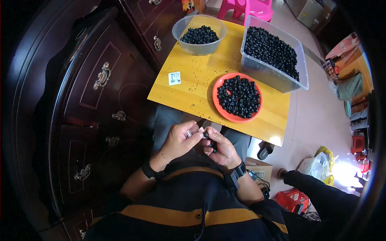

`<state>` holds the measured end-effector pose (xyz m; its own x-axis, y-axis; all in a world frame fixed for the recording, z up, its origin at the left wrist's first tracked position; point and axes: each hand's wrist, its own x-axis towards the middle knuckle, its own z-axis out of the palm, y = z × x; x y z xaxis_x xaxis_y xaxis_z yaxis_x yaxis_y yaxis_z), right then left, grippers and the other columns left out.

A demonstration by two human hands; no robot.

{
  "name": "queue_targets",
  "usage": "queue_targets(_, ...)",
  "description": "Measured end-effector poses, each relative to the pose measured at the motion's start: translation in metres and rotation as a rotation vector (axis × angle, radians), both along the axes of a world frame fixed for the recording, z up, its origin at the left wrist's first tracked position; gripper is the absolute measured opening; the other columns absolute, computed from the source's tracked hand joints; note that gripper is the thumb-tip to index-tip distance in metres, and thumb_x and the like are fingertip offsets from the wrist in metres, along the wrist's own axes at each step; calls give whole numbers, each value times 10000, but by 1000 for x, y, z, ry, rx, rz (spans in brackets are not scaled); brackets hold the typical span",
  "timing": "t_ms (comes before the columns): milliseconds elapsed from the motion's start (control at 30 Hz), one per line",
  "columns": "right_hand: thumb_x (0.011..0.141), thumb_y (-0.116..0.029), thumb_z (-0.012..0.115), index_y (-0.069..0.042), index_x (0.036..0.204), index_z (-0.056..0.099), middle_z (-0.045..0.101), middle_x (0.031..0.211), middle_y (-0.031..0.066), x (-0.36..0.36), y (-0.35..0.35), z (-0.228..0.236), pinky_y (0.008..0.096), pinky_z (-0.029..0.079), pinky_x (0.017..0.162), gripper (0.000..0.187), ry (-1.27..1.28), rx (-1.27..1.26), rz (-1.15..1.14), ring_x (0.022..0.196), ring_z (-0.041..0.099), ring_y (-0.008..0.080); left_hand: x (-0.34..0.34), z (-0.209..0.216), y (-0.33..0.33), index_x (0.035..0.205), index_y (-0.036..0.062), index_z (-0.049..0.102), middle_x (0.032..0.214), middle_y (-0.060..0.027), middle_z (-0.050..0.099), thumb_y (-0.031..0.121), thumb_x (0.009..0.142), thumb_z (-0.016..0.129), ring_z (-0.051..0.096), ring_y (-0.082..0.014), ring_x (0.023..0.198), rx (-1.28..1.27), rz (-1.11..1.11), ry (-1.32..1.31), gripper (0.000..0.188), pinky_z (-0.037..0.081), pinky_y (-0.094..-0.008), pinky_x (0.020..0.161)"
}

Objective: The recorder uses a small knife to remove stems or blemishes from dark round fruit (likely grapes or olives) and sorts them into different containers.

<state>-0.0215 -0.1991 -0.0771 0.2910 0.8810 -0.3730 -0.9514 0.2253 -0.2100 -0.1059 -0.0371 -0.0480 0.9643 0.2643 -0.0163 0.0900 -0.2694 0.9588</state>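
Note:
My left hand point(181, 141) is closed in front of my lap, just off the table's near edge. Its fingers grip a small tool with a silvery-white end point(189, 133); a dark narrow part point(202, 122) sticks out beyond the fingers, and the grip hides the rest. Close against it, my right hand point(222, 149) pinches a small round black piece point(206, 134) between thumb and finger. More black pieces point(213, 149) show in its curled fingers. Beyond the hands, an orange-red plate point(216, 105) holds many shiny black pieces, some with ring-shaped openings.
On the yellow table point(177, 96) stand a round clear bowl point(199, 49) and a large clear bin point(265, 76), both with black pieces. Dark crumbs and a white printed label point(174, 78) lie there too. Dark drawers point(108, 80) rise at left; a pink chair point(257, 9) stands behind.

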Motion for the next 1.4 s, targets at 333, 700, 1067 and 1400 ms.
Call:
queue_targets(333, 954, -219, 601, -120, 1014, 583, 583, 905, -16, 0, -3, -6, 171, 377, 510, 117, 107, -15, -26, 699, 517, 62, 0, 16, -4, 814, 33, 580, 694, -65, 643, 257, 836, 736, 611, -152, 603, 311, 0, -74, 274, 469, -289, 532)
queue_targets(700, 943, -193, 615, -113, 1078, 590, 609, 930, -1, -5, -2, -8, 177, 399, 512, 159, 142, -22, -7, 700, 531, 60, 2, 10, -2, 805, 60, 563, 728, -105, 672, 431, 823, 711, 659, -294, 648, 508, -49, -76, 400, 495, -381, 555)
queue_targets(1067, 946, -160, 588, -106, 1006, 568, 572, 840, -3, -7, 2, -16, 188, 403, 510, 84, 152, -2, -21, 679, 530, 75, 2, 5, -2, 741, 50, 561, 658, -104, 619, 394, 853, 699, 643, -273, 595, 573, -38, -125, 387, 475, -364, 514)
queue_targets(1400, 944, -128, 575, -114, 1016, 563, 573, 861, 9, -7, 4, -5, 197, 409, 516, 74, 161, -31, -111, 675, 527, 82, 5, -3, -2, 687, 46, 541, 624, -101, 609, 355, 870, 691, 630, -250, 550, 564, -89, -101, 389, 461, -354, 494)
